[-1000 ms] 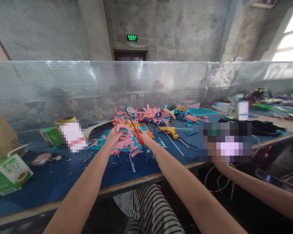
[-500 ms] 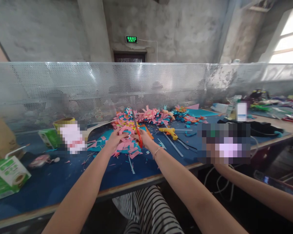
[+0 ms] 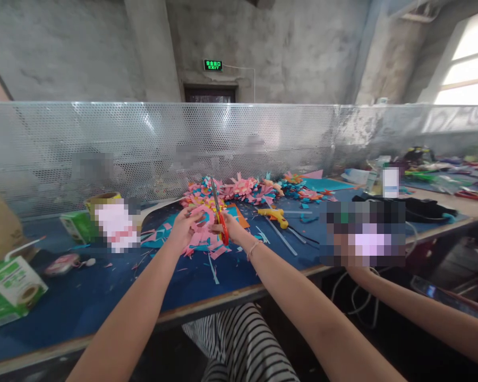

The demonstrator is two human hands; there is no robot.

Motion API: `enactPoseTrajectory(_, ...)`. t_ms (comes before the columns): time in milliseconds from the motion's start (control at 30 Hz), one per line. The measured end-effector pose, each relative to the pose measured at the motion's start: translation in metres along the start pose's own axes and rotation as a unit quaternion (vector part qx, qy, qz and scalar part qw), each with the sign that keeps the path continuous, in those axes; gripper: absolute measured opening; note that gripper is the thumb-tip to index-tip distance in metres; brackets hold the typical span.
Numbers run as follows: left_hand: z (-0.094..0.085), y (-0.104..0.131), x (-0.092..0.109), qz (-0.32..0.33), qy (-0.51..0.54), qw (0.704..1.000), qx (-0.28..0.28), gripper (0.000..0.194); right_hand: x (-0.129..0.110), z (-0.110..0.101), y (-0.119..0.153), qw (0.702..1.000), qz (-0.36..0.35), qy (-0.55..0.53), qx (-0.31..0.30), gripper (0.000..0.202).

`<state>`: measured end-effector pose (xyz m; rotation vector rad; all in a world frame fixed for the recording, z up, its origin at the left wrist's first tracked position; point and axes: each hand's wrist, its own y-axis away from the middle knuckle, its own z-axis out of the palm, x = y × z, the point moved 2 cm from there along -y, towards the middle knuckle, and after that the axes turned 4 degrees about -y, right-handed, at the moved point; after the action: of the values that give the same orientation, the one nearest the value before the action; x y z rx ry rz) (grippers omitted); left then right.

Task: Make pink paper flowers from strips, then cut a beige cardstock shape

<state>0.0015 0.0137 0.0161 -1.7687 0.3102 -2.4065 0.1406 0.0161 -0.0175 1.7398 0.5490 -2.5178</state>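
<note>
My left hand point(image 3: 180, 228) is closed on a curved pink strip point(image 3: 210, 211), whose material I cannot make out, with its fingertips at the strip's left side. In my right hand point(image 3: 235, 229) is a pair of scissors point(image 3: 224, 229) with red-orange handles, its blades pointing up and away from me. Fingers of the right hand also come close to the strip; whether they touch it is unclear. Beneath both hands lie pink cut pieces point(image 3: 213, 246) on a blue sheet point(image 3: 161, 237). Just beyond them is a heap of pink, blue and orange fringed flowers point(image 3: 245, 187).
A yellow glue gun point(image 3: 276, 216) lies right of my hands, near clear glue sticks point(image 3: 284, 241). Green-and-white cartons point(image 3: 14, 289) and a tape roll point(image 3: 103, 197) stand left. A perforated metal screen point(image 3: 163, 138) backs the table. Another person's arm point(image 3: 402, 297) reaches in from the right.
The pink strip has turned to show a rounder curve with a gap inside. My right hand and the scissors have shifted slightly down and the blades have tilted a little.
</note>
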Motion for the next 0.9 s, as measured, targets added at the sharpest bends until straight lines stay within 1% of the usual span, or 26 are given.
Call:
enactPoseTrajectory(67,0.002,0.001,0.0,-0.02,0.037,0.999,0.005,0.044,-0.001,0.0,-0.001,0.999,-0.015,0.029,0.004,0.052)
enactPoseTrajectory(133,0.003,0.002,-0.002,-0.031,0.049,0.998,0.008,0.043,-0.002,-0.001,-0.003,0.998,-0.028,0.047,0.015,0.052)
enactPoseTrajectory(267,0.006,0.003,-0.008,-0.035,0.018,0.999,-0.026,0.046,-0.003,-0.002,-0.006,0.997,-0.041,0.053,0.049,0.054)
enactPoseTrajectory(333,0.005,0.003,-0.009,-0.024,-0.005,0.999,-0.03,0.049,-0.003,-0.002,-0.005,0.996,-0.05,0.048,0.051,0.052)
enactPoseTrajectory(533,-0.001,0.001,-0.008,0.034,-0.081,0.996,0.012,0.058,-0.001,-0.001,-0.004,0.998,-0.048,0.02,0.039,0.05)
enactPoseTrajectory(667,-0.007,-0.005,-0.008,0.064,-0.105,0.991,0.045,0.06,0.0,-0.006,-0.005,0.997,-0.043,0.051,0.049,0.046)
enactPoseTrajectory(800,-0.013,-0.01,-0.005,0.098,-0.11,0.985,0.084,0.06,0.003,-0.014,-0.006,0.995,-0.01,0.087,0.043,0.041)
enactPoseTrajectory(900,-0.014,-0.01,-0.002,0.113,-0.096,0.986,0.076,0.056,0.007,-0.017,-0.007,0.991,0.034,0.124,0.038,0.038)
